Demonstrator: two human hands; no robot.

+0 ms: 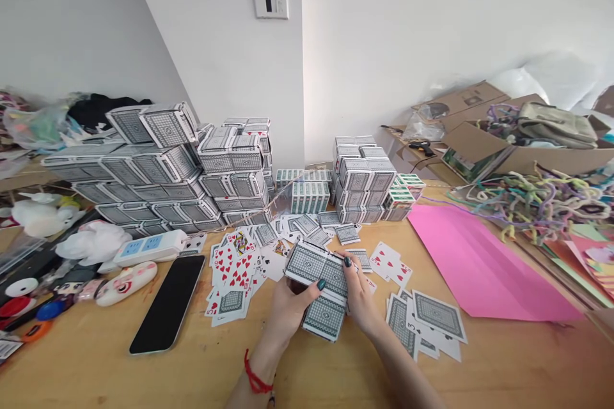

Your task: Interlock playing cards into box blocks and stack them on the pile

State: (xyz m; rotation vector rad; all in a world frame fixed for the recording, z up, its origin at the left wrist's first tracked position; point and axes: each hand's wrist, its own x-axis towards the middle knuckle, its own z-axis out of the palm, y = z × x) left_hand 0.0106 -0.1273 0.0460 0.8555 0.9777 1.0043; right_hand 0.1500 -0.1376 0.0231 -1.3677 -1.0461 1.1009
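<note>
Apparently a pressing or joining step is in hand: the left hand [290, 308] and right hand [359, 297] grasp a playing-card block [325, 316] between them, loose playing cards [307, 225] just beyond; next probably calls for even pressure, edges aligned

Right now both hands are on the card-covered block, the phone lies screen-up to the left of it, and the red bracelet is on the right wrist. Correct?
Wrong wrist: the head view shows the red bracelet on the left wrist. The rest stands: left hand and right hand on the card-covered block, phone screen-up to its left.
</note>
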